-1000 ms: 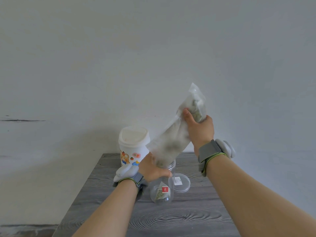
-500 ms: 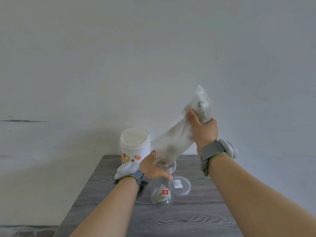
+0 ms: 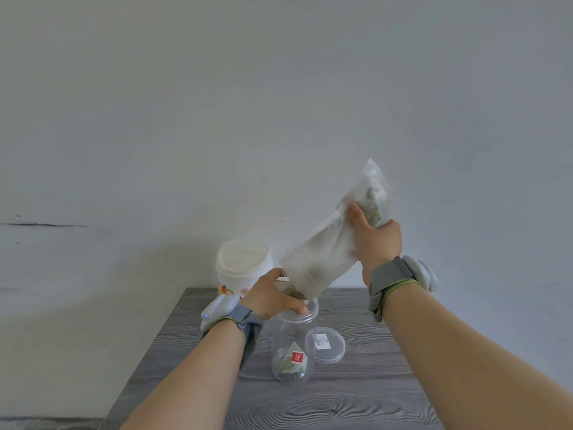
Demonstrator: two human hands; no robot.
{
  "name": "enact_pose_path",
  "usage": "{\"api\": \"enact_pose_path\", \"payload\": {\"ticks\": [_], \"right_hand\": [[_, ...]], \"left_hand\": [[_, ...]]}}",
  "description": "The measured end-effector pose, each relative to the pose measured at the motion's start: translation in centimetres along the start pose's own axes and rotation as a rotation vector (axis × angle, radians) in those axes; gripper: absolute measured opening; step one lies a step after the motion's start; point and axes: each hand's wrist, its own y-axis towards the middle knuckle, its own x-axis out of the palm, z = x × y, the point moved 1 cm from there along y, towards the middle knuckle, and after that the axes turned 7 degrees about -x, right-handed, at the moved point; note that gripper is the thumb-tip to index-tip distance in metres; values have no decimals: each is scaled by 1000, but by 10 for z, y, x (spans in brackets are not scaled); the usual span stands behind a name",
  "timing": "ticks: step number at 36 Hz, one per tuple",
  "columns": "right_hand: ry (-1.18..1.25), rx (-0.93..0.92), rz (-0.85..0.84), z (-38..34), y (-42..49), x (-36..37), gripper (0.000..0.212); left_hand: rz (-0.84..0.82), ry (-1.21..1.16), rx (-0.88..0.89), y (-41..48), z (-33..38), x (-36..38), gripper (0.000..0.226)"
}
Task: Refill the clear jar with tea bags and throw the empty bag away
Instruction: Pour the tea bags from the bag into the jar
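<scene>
A clear jar (image 3: 293,346) stands open on the grey wooden table (image 3: 341,405), with one pyramid tea bag with a red tag (image 3: 291,361) at its bottom. A frosted plastic bag (image 3: 322,259) with tea bags inside is tilted mouth-down over the jar's opening. My right hand (image 3: 373,240) grips the bag's raised upper end. My left hand (image 3: 273,294) holds the bag's lower mouth right at the jar's rim. The rest of the bag's contents are blurred through the plastic.
The jar's clear lid (image 3: 325,344) lies flat on the table just right of the jar. A white lidded bin with cartoon stickers (image 3: 242,268) stands behind my left hand near the table's back edge. A plain wall rises behind the table.
The bag has shifted a little to the right and its mouth has come down closer to the jar's rim, with my right hand drifting right. The jar holds the same single tea bag.
</scene>
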Motion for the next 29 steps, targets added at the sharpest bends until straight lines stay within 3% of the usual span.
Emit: {"api": "enact_pose_path", "payload": {"ticks": [10, 16, 20, 21, 25, 29], "right_hand": [[-7, 17, 1, -1, 1, -4, 68], [-45, -57, -54, -5, -7, 2, 66], [-213, -205, -113, -5, -16, 9, 79], [-211, -211, -117, -5, -17, 10, 80], [-170, -195, -105, -7, -17, 11, 82], [-190, -224, -127, -7, -18, 12, 84]], "left_hand": [[-47, 50, 52, 0, -3, -4, 112], [-57, 276, 118, -5, -10, 11, 102], [-102, 423, 140, -12, -4, 15, 29], [-102, 444, 143, -12, -4, 14, 27], [-51, 415, 159, -11, -8, 12, 73], [-131, 493, 111, -9, -6, 14, 65]]}}
